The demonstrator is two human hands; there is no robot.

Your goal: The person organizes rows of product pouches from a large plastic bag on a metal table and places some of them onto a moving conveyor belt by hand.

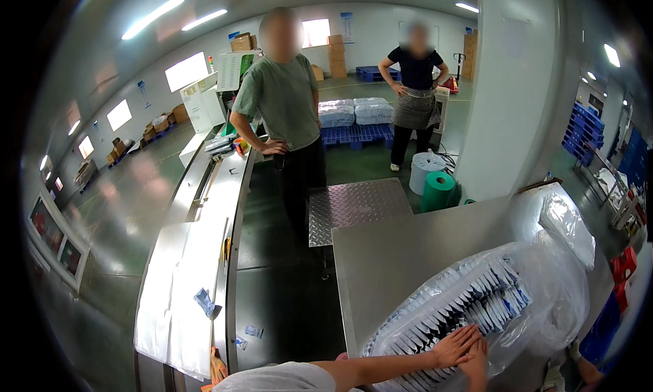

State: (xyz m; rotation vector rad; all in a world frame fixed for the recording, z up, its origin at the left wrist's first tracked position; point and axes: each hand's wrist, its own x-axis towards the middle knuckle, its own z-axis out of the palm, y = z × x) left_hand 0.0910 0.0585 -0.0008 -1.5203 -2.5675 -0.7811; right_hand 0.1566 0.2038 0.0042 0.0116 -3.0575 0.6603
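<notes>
Blue-and-white packets (500, 303) stand on edge in long rows, too many to count, within one clear plastic bag (561, 293) at the near right. Two hands meet at the near side of the rows: the left hand (452, 347) lies flat with its fingers straight and close together, its tips lapping over the right hand (478, 362). The right hand is partly covered, and I cannot tell whether it grips anything.

Under the bag is one smooth steel table (381, 256), bare at its far left part. One more clear plastic bundle (570, 222) sits at the far right end. To the left runs one long metal bench (228, 188), bearing white sheeting (166, 317), one blue packet (203, 301) and one yellow cutter (226, 248). Two small packets (254, 331) lie on the dark green floor (272, 276) between bench and table.

Farther off are one steel tread-plate platform (360, 205), one green roll (439, 191) and one white bucket (425, 169) beside a pale pillar (513, 99). Two people stand beyond: one in a green shirt (289, 103) on the left, one in a dark top (415, 67) on the right. Between them, two wrapped stacks (373, 111) rest on blue pallets (357, 138).
</notes>
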